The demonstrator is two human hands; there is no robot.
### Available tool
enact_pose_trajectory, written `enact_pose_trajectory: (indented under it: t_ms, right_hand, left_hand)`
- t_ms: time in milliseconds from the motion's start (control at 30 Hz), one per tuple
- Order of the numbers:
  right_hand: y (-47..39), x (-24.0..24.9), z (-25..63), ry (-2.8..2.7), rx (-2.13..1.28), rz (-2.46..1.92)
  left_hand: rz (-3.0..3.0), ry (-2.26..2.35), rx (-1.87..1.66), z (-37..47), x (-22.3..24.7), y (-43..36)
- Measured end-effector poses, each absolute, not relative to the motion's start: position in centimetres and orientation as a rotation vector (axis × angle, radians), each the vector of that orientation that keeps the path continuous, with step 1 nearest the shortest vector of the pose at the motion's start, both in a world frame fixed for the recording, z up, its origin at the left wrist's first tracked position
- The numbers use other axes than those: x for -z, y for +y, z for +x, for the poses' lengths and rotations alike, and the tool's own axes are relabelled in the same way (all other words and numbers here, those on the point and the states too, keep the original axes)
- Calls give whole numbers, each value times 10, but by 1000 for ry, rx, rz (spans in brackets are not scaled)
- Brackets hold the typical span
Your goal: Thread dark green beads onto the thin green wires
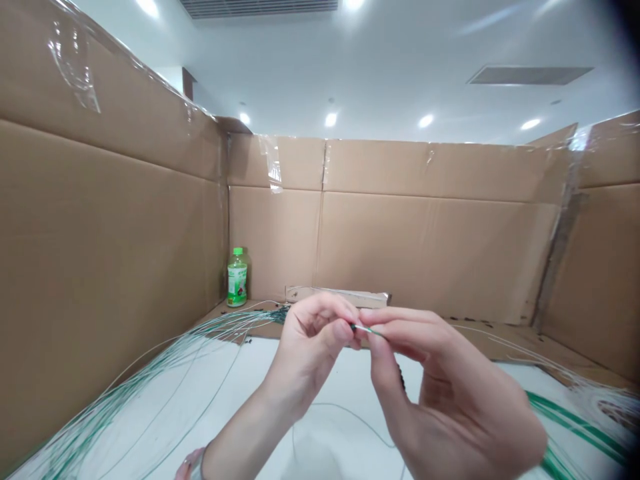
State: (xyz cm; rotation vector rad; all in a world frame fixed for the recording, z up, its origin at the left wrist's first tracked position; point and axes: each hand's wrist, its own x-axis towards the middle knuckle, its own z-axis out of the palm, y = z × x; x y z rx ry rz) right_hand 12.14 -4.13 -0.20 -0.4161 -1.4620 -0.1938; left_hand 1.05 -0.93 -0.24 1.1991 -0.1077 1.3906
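In front of me at the middle, my left hand [315, 347] pinches a tiny black piece [353, 327] between thumb and fingertips. A thin green and white wire [369, 330] runs from that piece into the pinched fingertips of my right hand [440, 373]. The fingertips of both hands almost meet, and the join between wire and black piece is partly covered. Beneath my right fingers a short dark ridged strip [401, 377] shows; I cannot tell whether it is held.
A bundle of green and white wires [175, 353] fans out over the white tabletop [240, 407] at left, its dark ends near the back. Green wires [575, 427] lie at right. A green-capped bottle [237, 279] stands in the back left corner. Cardboard walls [430, 247] enclose the table.
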Motion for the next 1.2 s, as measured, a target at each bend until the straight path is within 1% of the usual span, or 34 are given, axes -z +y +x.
enact_pose_trajectory:
  t_ms: [500,867,1000,1200]
  right_hand:
    - [-39,1,125,-1537,273,-474]
    - [-43,-14,137,-1703,511,-513]
    - [-44,-16,140,-1739,495,-534]
    - [-44,-14,142,-1735,395,-521]
  left_hand:
    - [1177,-40,-1429,11,2,-9]
    - [1418,155,-1480,1,-1,-5]
    - [1527,164,-1472,-2,-5,-9]
    - [1647,202,-1570,-2,-8,-14]
